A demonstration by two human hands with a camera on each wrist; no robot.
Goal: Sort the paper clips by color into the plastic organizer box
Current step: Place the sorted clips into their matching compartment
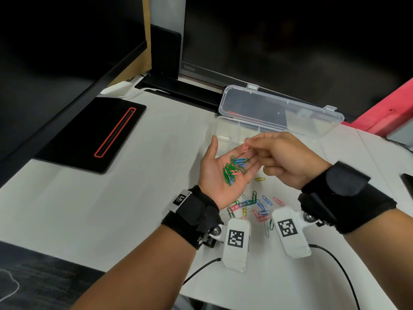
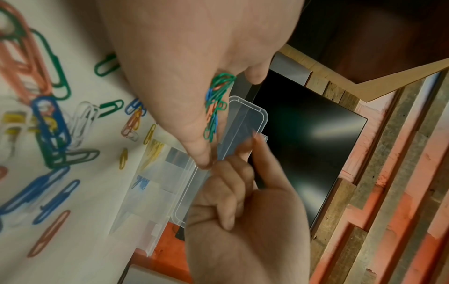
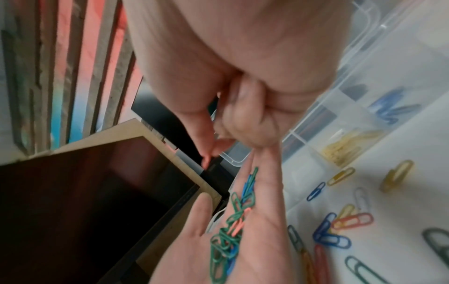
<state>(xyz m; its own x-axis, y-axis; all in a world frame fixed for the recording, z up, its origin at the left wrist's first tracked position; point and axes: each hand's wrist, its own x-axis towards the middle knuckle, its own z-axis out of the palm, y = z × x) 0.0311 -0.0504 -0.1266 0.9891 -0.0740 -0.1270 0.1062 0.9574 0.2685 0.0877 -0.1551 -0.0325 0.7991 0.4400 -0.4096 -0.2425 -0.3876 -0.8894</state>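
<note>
My left hand lay flat, palm up, carrying clips just before the box; my right hand pinched a pink clip above it.

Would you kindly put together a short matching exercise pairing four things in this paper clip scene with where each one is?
Things:
1. Mostly green bunch of clips
2. Pink clip
3. Yellow clips
4. Mixed loose clips

Places:
A. Scattered on the white table
B. Lying in the palm of the left hand
C. In a compartment of the organizer box
D. Pinched at the fingertips of the right hand

Pairs: 1-B, 2-D, 3-C, 4-A
</note>
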